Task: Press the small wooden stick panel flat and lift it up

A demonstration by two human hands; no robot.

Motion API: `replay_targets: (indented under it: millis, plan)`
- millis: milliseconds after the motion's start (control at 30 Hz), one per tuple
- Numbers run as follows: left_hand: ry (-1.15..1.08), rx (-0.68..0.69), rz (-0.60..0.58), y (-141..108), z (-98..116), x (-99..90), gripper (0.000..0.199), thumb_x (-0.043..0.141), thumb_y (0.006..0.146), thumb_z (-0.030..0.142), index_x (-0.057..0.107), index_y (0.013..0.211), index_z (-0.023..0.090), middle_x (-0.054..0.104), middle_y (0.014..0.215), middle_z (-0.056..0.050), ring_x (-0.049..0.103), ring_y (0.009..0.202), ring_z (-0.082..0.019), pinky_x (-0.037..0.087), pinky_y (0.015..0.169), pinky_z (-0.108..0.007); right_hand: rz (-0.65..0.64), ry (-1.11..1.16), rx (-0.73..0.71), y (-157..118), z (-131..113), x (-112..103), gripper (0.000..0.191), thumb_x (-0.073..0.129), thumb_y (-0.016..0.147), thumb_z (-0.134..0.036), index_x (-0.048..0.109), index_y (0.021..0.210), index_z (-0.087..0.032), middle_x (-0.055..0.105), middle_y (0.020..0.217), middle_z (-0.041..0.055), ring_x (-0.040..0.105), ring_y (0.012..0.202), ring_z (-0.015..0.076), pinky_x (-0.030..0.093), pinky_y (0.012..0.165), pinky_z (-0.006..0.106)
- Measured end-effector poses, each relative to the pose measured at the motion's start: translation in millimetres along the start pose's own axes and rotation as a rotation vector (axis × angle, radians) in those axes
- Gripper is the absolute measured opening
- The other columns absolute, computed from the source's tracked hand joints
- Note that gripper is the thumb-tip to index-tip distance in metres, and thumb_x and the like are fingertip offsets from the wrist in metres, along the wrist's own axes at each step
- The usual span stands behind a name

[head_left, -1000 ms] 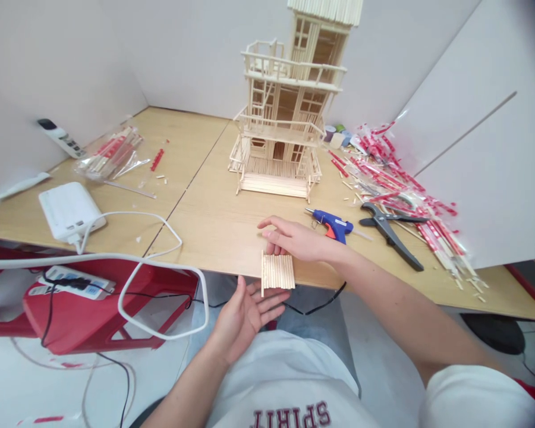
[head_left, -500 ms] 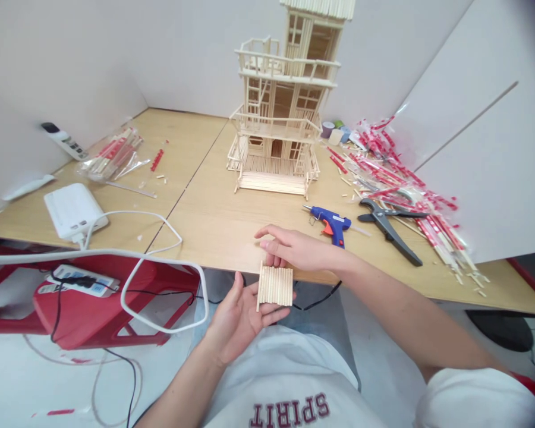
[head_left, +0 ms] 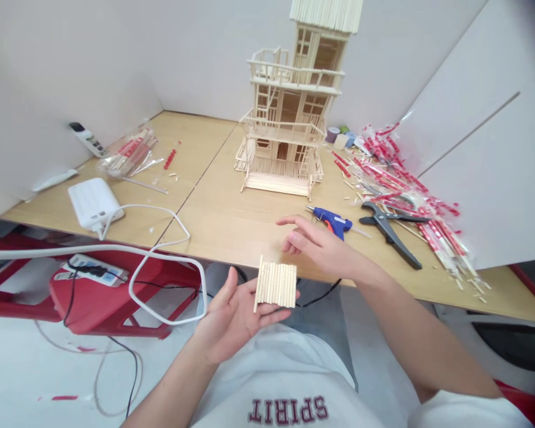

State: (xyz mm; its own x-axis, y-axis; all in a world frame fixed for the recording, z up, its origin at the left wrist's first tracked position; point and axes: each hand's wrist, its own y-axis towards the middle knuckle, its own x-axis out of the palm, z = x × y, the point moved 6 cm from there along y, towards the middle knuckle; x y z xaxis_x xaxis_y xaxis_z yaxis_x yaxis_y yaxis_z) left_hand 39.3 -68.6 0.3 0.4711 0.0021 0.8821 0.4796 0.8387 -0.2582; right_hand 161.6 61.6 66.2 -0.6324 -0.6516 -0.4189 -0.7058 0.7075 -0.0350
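A small panel of pale wooden sticks (head_left: 277, 285), laid side by side with one longer stick along its left edge, rests on the fingers of my left hand (head_left: 236, 321). That hand is palm up below the table's front edge, its thumb apart from the panel. Above the panel and slightly to the right, my right hand (head_left: 310, 241) hovers with the index finger stretched out and the others loosely bent. Nothing shows in it, and it does not touch the panel. Behind it lies a blue glue gun (head_left: 334, 222). Further back stands a multi-storey stick house (head_left: 289, 107).
Black cutters (head_left: 390, 232) and a heap of red-and-white wrapped sticks (head_left: 401, 178) lie on the right. On the left are a white power bank (head_left: 91, 202), its looping cable (head_left: 196, 261), a bag of sticks (head_left: 131, 151) and a white bottle (head_left: 88, 139). A red stool (head_left: 89, 309) stands below.
My right hand has moved up and right, away from the panel's upper edge. The panel remains on my left hand, which has shifted slightly left. The view has also shifted a little.
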Motion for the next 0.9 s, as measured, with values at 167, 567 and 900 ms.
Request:
replay_targets:
  millis: [167, 567, 900]
  plan:
    - [-0.011, 0.074, -0.062, 15, 15, 15.6, 0.085, 0.020, 0.098, 0.070, 0.049, 0.143, 0.005, 0.058, 0.140, -0.026, 0.049, 0.138, -0.038, 0.029, 0.119, -0.056, 0.329, -0.024, -0.101, -32, -6, -21, 0.035, 0.047, 0.102, -0.045, 0.056, 0.129, -0.024, 0.069, 0.112, 0.0087, 0.065, 0.108, 0.0226, 0.050, 0.097, 0.041]
    - [-0.010, 0.189, -0.144, 65, 56, 61.3, 0.079, 0.028, 0.099, 0.066, 0.035, 0.151, 0.007, 0.044, 0.155, -0.022, 0.035, 0.148, -0.035, 0.031, 0.120, -0.054, 0.900, -0.040, -0.103, -79, 32, -28, 0.038, 0.041, 0.103, -0.045, 0.052, 0.135, -0.026, 0.059, 0.139, 0.0114, 0.053, 0.132, 0.0266, 0.039, 0.114, 0.051]
    - [-0.006, 0.257, -0.195, 92, 72, 67.0, 0.073, 0.029, 0.101, 0.063, 0.041, 0.148, 0.009, 0.051, 0.150, -0.020, 0.042, 0.145, -0.032, 0.027, 0.123, -0.054, 1.298, -0.151, -0.262, -88, -18, -72, 0.057, 0.025, 0.105, -0.046, 0.019, 0.160, -0.030, 0.025, 0.166, 0.0081, 0.023, 0.154, 0.0246, 0.024, 0.123, 0.055]
